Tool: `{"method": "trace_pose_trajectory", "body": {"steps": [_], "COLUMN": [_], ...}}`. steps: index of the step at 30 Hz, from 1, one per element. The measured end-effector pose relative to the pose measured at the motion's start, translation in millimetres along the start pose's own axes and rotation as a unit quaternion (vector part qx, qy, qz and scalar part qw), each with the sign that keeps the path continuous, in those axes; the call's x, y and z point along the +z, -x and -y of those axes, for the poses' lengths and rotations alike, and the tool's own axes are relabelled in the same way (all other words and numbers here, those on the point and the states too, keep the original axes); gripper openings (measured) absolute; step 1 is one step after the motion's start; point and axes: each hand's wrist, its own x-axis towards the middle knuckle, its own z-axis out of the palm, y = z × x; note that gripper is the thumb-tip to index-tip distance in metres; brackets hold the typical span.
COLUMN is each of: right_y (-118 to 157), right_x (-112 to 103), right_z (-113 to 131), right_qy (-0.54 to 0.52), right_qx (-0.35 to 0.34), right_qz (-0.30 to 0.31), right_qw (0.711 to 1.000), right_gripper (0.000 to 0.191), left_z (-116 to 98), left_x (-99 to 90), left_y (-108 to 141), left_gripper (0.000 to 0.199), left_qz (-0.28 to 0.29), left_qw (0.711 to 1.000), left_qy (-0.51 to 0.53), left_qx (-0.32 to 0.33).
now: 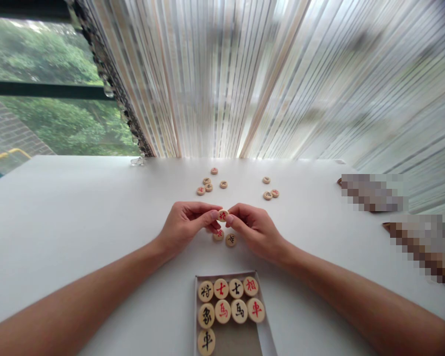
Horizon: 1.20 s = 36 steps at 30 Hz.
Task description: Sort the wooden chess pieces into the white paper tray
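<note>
Between my two hands, above the white table, is a round wooden Chinese chess piece [223,215] with a red character. The thumb and fingers of my left hand [193,221] pinch its left edge. My right hand [252,225] grips the same piece from the right. Just below the fingers, a red-marked piece [218,235] and a black-marked piece [230,240] lie on the table; the left fingers partly cover the red one. Nearer to me stands a shallow box [265,329] with several pieces in rows, red and black characters facing up.
Several loose pieces lie beyond my hands, one group with a red piece [214,171] and another with a black piece [266,180] farther right. String curtains [215,79] hang at the table's [96,207] far edge. Two blurred-out objects, one brown-edged [371,195], sit at the right.
</note>
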Motion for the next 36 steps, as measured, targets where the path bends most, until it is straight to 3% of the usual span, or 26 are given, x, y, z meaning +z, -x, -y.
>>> {"method": "trace_pose_trajectory", "body": {"steps": [5,12,20,25,36], "right_y": [-1.0,-0.6,1.2,0.6,-3.4], "right_x": [-0.1,1.3,5.6,5.3,2.2], "right_z": [-0.1,0.9,-1.1,1.9,8.7], "right_qy": [-0.021,-0.047,-0.130,-0.163,-0.215], "right_qx": [0.018,0.022,0.036,0.049,0.065], "right_qz": [0.000,-0.011,-0.039,-0.039,-0.006], "right_qw": [1.000,0.999,0.990,0.985,0.974], "right_gripper": [0.039,0.033,0.029,0.034,0.035], "left_z": [2.4,2.6,6.2,9.5,8.8], "left_x": [-1.8,-0.8,2.2,3.3,1.0], "left_y": [-1.5,-0.3,2.2,2.3,-0.4], "left_gripper": [0.031,0.025,0.012,0.015,0.016], "left_qz": [0.030,0.018,0.024,0.030,0.041], "left_qw": [0.999,1.000,0.995,0.988,0.992], "left_qy": [0.021,0.024,-0.025,-0.045,-0.032], "left_qx": [-0.010,-0.007,0.096,0.142,0.118]}}
